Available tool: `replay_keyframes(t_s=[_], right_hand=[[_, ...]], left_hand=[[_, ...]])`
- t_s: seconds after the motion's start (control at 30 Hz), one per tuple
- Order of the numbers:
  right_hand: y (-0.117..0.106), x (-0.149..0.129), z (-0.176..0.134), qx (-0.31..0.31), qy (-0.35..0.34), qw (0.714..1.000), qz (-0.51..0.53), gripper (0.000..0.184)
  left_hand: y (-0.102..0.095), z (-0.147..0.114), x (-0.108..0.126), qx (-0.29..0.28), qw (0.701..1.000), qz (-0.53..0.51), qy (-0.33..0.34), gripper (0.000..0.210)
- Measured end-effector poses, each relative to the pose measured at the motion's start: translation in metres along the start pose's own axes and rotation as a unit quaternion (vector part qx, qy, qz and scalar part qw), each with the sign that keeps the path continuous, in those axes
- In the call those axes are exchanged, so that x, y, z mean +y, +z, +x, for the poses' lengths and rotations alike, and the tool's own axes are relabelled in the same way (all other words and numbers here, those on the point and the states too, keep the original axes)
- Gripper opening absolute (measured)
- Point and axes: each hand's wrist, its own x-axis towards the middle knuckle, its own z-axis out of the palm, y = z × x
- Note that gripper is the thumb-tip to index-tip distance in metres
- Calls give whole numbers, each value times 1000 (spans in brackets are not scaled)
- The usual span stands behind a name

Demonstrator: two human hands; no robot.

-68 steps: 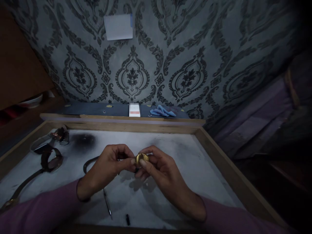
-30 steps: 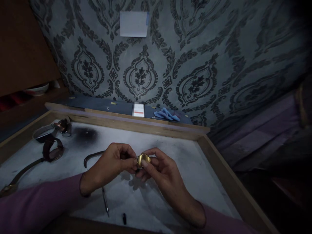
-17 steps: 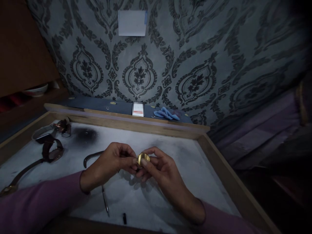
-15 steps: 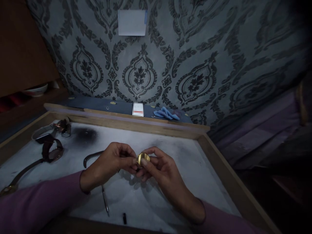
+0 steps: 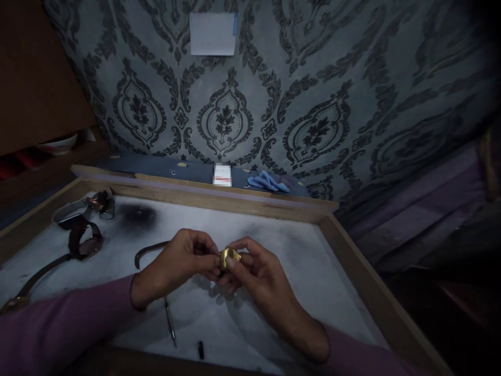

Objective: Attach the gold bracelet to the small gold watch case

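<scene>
From afar I see a gold piece [image 5: 227,254], purple sleeves [image 5: 82,316], a blue cloth [image 5: 267,181], a whitish tabletop [image 5: 301,271] with a black smudge [image 5: 136,216], and grey wallpaper [image 5: 254,99] patterned with dark leafy medallions [image 5: 225,125].

Dim, cool light turns the patterned wall [image 5: 225,120] grey-blue; the upper right corner falls to near black. Soft shadows spread on the white surface [image 5: 313,261] beneath the left hand [image 5: 183,261] and right hand [image 5: 262,271], suggesting overhead light. The gold watch [image 5: 226,254] glints. A bright rectangle [image 5: 222,175] is pixelated. Wide-angle distortion stretches the wooden frame [image 5: 385,308] towards the edges.
</scene>
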Motion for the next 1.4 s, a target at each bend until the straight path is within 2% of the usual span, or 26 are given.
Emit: replay_keyframes(t_s=[0.27,0.53,0.77,1.0,1.2,1.4], right_hand=[[-1,0,1,-5,-10,1000,-23,25],[1,0,1,2,1,999,-33,24],[2,-1,-1,-10,-12,999,-33,22],[2,2,-1,-3,-20,1000,-12,21],[1,0,0,3,7,1000,4,24],[2,0,-1,6,-4,1000,3,22]], left_hand=[[0,1,0,-3,1000,21,13,25],[0,-3,-2,10,994,99,52,12],[0,-5,0,6,991,121,62,11],[0,-5,4,-14,993,102,59,12],[-1,-3,3,-16,995,88,53,18],[-2,-2,5,-29,996,76,34,18]])
